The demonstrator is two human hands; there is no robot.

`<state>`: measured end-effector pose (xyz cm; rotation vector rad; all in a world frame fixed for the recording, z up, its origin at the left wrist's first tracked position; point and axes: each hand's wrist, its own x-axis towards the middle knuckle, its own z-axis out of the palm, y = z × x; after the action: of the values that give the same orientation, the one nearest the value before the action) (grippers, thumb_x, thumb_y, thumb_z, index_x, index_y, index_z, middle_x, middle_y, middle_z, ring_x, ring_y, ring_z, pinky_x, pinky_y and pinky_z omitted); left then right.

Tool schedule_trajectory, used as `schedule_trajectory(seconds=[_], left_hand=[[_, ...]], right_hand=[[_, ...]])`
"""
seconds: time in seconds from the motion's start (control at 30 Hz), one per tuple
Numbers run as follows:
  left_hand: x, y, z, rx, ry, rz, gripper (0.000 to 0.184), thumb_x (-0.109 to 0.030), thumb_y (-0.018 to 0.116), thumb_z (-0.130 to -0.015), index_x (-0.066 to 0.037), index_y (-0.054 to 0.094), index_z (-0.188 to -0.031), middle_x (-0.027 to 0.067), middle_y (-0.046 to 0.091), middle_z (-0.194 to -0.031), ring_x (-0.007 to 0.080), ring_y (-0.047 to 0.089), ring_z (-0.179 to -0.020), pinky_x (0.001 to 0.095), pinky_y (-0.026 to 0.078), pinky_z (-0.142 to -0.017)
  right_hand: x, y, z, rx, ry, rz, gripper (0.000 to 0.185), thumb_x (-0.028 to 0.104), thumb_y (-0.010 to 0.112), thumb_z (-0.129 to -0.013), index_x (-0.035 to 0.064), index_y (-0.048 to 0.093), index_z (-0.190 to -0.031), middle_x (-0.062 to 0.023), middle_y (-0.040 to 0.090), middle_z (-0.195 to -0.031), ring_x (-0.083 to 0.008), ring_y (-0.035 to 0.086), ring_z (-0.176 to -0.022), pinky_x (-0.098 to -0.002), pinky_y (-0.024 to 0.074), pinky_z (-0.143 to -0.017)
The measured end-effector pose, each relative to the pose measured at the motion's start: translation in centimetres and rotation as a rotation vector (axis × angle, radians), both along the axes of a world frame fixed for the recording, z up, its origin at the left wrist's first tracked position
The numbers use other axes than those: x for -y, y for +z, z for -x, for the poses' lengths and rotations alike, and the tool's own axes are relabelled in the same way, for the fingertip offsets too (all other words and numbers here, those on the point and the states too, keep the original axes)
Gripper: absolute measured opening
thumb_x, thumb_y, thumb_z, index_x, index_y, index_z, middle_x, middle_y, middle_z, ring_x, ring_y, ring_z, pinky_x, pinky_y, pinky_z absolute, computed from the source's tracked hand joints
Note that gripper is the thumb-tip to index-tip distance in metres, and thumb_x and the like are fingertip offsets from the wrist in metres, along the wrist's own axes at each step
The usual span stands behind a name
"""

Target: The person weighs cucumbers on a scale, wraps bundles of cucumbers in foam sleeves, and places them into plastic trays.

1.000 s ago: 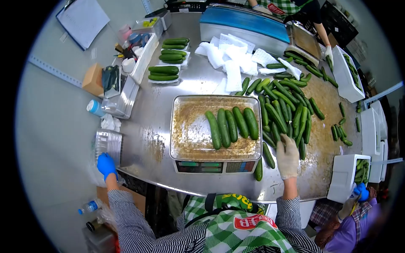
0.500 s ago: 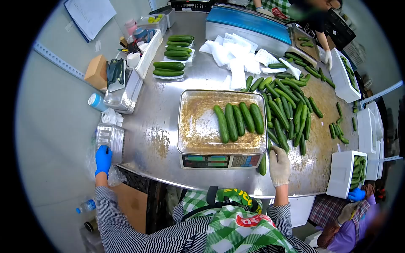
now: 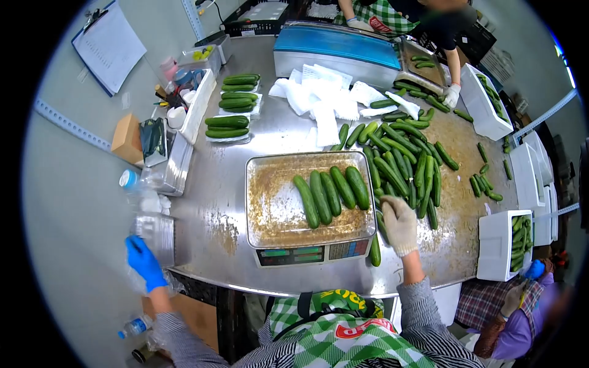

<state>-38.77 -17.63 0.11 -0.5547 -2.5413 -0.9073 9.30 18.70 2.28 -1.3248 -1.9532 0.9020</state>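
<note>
My left hand (image 3: 146,264), in a blue glove, is beside a stack of clear plastic trays (image 3: 161,240) at the table's left edge. Its thumb and fingers are apart, and I see nothing held between them. My right hand (image 3: 400,228), in a whitish knit glove, is at the near edge of the cucumber pile (image 3: 402,161). Its fingers are curled at the upper end of a cucumber (image 3: 381,229) right of the scale; the fingertips are partly hidden. Several cucumbers (image 3: 332,193) lie side by side on the weighing scale (image 3: 264,202), in front of me.
Trays of cucumbers (image 3: 227,122) stand at the back left. White foam sheets (image 3: 325,110) lie before a blue-lidded box (image 3: 337,48). White bins (image 3: 494,254) line the right side. One co-worker's gloved hand (image 3: 452,96) is at the back; another person (image 3: 509,319) is at lower right.
My right hand has moved forward along the cucumbers beside the scale. My left hand stays near the clear trays, its fingers more spread. The whole view has shifted slightly.
</note>
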Motion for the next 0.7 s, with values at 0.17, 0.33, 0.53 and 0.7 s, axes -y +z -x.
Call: schedule_trajectory(seconds=[0.17,0.33,0.53,0.7], left_hand=[[-13.2,-3.5,-10.1,0.645,-0.23,-0.732,0.006,-0.005,0.063,-0.094,0.0,0.066,-0.095,0.0004,0.058,-0.079,0.008,0.051,-0.071,0.0255,0.046,-0.064],[-20.0,1.5,-16.7,0.8,-0.346,-0.639,0.004,0.0,0.069,-0.088,-0.004,0.068,-0.089,-0.0017,0.058,-0.072,0.0078,0.051,-0.064,0.0242,0.044,-0.059],[-20.5,0.5,-18.3,0.041,-0.783,-0.014,0.022,-0.006,0.082,-0.07,-0.005,0.068,-0.086,0.0073,0.062,-0.082,0.0237,0.058,-0.074,0.0339,0.047,-0.067],[-19.4,-1.7,-18.4,-0.055,-0.953,0.286,0.031,-0.016,0.085,-0.069,-0.01,0.069,-0.095,0.0066,0.063,-0.096,0.029,0.058,-0.094,0.0377,0.048,-0.077]], right_hand=[[-10.0,0.4,6.5,0.095,0.184,-0.178,0.03,0.019,0.057,-0.093,-0.003,0.067,-0.111,-0.0222,0.068,-0.105,-0.0331,0.066,-0.097,-0.0374,0.0506,-0.089],[-20.6,-3.5,15.7,0.476,0.364,0.072,0.062,0.041,0.063,-0.084,-0.0059,0.058,-0.123,-0.0294,0.064,-0.117,-0.0409,0.062,-0.11,-0.0428,0.0473,-0.098],[-26.0,-11.8,21.1,0.72,0.323,0.006,0.075,0.038,0.071,-0.076,-0.0056,0.049,-0.133,-0.0307,0.065,-0.113,-0.0403,0.065,-0.108,-0.0417,0.0497,-0.096],[-25.9,-6.6,18.2,0.327,0.166,0.073,0.048,0.031,0.066,-0.075,-0.0014,0.067,-0.11,-0.027,0.067,-0.109,-0.0392,0.066,-0.104,-0.0431,0.0504,-0.092]])
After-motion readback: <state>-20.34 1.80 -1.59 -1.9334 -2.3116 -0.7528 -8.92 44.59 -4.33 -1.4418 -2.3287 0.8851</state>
